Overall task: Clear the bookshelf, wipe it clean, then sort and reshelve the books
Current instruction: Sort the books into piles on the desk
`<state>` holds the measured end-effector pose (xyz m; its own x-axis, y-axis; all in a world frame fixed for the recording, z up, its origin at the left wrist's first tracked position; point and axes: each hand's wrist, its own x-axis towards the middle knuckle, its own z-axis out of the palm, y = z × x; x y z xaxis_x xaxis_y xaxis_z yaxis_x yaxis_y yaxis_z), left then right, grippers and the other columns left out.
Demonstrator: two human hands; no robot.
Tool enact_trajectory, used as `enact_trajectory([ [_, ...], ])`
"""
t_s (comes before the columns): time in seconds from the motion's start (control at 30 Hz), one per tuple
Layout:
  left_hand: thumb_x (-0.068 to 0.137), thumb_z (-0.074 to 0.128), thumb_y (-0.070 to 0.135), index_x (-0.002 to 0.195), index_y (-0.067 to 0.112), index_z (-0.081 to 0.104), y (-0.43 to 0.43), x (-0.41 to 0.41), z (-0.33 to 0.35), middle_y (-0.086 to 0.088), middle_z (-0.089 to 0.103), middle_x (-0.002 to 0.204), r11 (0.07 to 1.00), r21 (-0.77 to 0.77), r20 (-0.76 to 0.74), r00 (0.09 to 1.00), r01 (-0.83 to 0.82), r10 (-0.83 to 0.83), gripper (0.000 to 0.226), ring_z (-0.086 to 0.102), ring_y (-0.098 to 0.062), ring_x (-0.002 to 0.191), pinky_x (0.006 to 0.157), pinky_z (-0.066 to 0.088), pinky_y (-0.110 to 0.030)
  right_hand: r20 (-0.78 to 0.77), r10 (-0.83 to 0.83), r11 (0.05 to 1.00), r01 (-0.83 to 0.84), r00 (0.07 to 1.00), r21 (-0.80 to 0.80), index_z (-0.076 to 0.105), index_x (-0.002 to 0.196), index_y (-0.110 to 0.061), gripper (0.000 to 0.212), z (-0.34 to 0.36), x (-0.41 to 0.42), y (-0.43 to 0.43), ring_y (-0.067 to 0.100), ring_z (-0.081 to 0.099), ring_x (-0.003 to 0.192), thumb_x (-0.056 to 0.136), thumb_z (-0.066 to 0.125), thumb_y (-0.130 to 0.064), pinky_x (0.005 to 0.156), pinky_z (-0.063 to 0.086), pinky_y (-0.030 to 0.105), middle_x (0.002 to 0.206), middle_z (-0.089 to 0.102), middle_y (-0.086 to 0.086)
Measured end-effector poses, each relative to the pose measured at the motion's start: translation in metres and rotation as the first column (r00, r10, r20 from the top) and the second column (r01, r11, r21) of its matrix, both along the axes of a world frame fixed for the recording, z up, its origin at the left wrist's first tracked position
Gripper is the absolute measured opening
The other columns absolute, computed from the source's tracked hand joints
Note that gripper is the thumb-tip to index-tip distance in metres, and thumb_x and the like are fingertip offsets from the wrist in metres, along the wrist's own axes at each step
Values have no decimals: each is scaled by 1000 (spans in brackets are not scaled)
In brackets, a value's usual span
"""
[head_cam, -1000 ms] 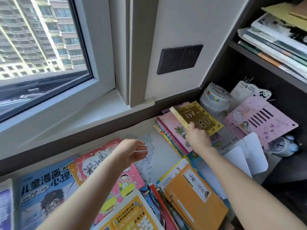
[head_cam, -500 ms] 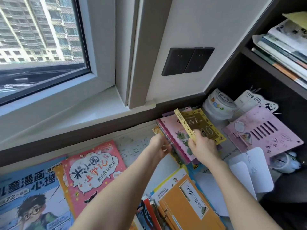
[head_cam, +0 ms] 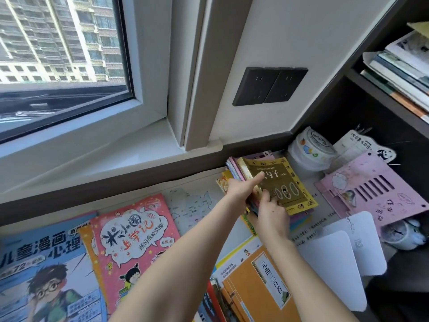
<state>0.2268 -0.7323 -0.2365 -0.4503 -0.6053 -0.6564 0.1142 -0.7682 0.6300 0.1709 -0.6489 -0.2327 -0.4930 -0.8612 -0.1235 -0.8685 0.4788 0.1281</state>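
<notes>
An olive-gold book (head_cam: 284, 182) lies on top of a small stack of thin books (head_cam: 301, 220) at the back of the desk, below the wall sockets. My left hand (head_cam: 240, 190) grips the stack's left edge, with its thumb stretched over the gold cover. My right hand (head_cam: 271, 211) holds the near edge of the stack, fingertips on the gold book. The lower books of the stack are mostly hidden by both hands. More books lie flat nearer me: a pink one (head_cam: 132, 231), a blue comic (head_cam: 39, 275) and an orange one (head_cam: 257, 280).
A pink slotted bookend (head_cam: 371, 194) and white boards (head_cam: 334, 263) lie to the right, with a small clock (head_cam: 401, 233) beside them. A white round container (head_cam: 311, 147) stands behind the stack. The dark shelf (head_cam: 385, 98) above right carries stacked books. The window sill (head_cam: 116, 163) runs along the back.
My right hand has lowered the gold book flat onto the stack. My left hand has moved right from over the pink book and taken hold of the stack's left edge.
</notes>
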Motion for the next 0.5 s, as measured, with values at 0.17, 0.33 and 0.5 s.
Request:
enact_trajectory([
  [0.17,75,78,22,117,16,45,5,21,-9,-7,62,114,965,-203,194,959,-164,204,53,62,-22,99,88,54,-37,149,45,991,-25,988,-134,38,138,-19,60,7,34,20,28,59,111,90,54,-51,79,49,32,126,59,9],
  [0.33,78,77,12,113,20,49,17,82,22,4,66,97,833,-553,118,989,-5,84,45,69,-5,78,67,55,-20,625,-71,848,377,778,-372,50,135,-26,55,42,26,23,22,56,118,85,69,-37,95,46,38,134,58,-2],
  [0.5,74,80,10,117,15,52,36,142,70,-1,69,104,517,-820,246,967,245,-69,52,68,-12,91,79,58,-29,981,41,655,737,188,-168,39,140,-15,103,50,-14,9,21,55,115,46,74,4,99,41,45,128,57,1],
])
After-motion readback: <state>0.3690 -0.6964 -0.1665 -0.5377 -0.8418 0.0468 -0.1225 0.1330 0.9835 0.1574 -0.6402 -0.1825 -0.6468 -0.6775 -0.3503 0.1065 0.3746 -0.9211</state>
